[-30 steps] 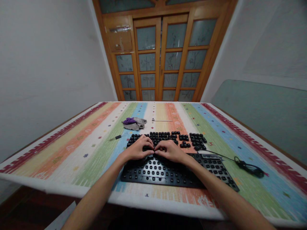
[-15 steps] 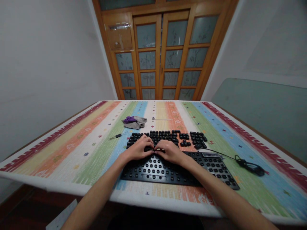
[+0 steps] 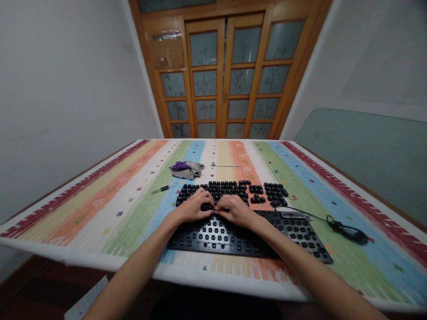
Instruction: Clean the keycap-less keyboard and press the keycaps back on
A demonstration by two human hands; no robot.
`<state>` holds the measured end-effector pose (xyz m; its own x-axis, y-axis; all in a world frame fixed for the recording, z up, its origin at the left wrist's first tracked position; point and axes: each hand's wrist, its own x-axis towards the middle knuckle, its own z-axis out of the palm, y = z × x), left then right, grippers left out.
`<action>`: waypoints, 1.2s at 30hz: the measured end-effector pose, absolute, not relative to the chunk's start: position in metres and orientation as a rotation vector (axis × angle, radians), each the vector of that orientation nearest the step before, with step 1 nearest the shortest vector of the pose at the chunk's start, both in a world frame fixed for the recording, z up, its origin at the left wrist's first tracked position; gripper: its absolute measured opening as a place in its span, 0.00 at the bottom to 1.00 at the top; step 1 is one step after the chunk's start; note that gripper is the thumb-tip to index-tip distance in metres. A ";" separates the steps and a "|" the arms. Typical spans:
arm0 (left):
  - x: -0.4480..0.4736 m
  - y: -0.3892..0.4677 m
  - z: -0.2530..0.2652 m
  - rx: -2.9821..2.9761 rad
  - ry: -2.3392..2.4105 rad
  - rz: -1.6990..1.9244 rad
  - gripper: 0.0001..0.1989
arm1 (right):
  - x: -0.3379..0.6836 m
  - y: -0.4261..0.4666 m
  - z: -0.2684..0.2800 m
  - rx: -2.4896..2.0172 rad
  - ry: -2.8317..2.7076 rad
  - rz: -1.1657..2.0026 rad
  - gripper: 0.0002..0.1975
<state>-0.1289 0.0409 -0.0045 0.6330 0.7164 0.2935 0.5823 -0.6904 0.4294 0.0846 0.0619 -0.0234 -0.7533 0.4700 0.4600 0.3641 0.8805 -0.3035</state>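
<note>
My left hand and my right hand meet over the upper middle of a black keyboard base. Both have their fingers bent and closed, with the fingertips almost touching. What lies between them is too small and hidden to make out. The keyboard base shows rows of bare key posts and lies near the front of the table. Just behind it, black keycaps are laid out in rows; my left hand covers some of them. More keycaps form a group on the right.
A coiled black cable lies right of the base. A small tool with a black handle rests at the left. Farther back are a grey and purple cloth and a thin rod, on a striped tablecloth.
Both hands stay at the same spot over the keyboard base. Their fingertips shift only very slightly; the keycaps, tools and cloth have not moved.
</note>
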 end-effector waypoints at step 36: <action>-0.136 0.169 -0.002 2.563 1.449 0.326 0.10 | 0.108 0.076 -0.001 -0.717 -2.131 0.233 0.12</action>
<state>-0.1364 0.1688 -0.0022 0.5009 0.8595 0.1018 0.8201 -0.5090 0.2615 0.1085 0.0763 -0.0009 -0.4713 0.5691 0.6738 0.4098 0.8178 -0.4041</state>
